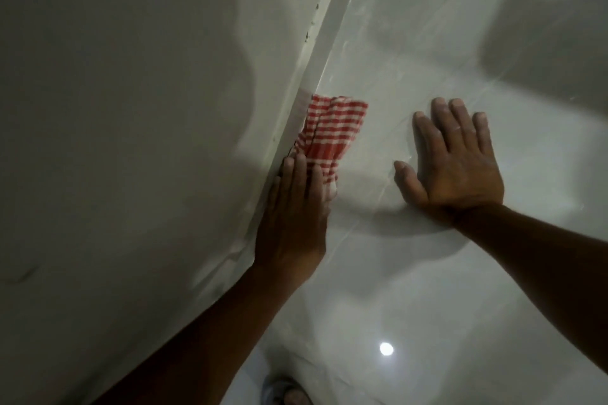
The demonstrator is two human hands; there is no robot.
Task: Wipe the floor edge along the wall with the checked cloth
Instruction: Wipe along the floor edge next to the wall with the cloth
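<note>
A red-and-white checked cloth (332, 128) lies bunched on the glossy white floor, pushed against the skirting strip (316, 56) at the foot of the wall. My left hand (292, 210) lies flat on the cloth's near end, fingers pressed against the floor edge, pinning the cloth down. My right hand (457, 158) rests palm down on the bare floor to the right of the cloth, fingers spread, holding nothing.
The pale wall (131, 108) fills the left half of the view. The white tiled floor (444, 273) stretches right and forward, with a bright lamp reflection (386, 348) near me. Small dark specks (312, 23) dot the skirting's top further along.
</note>
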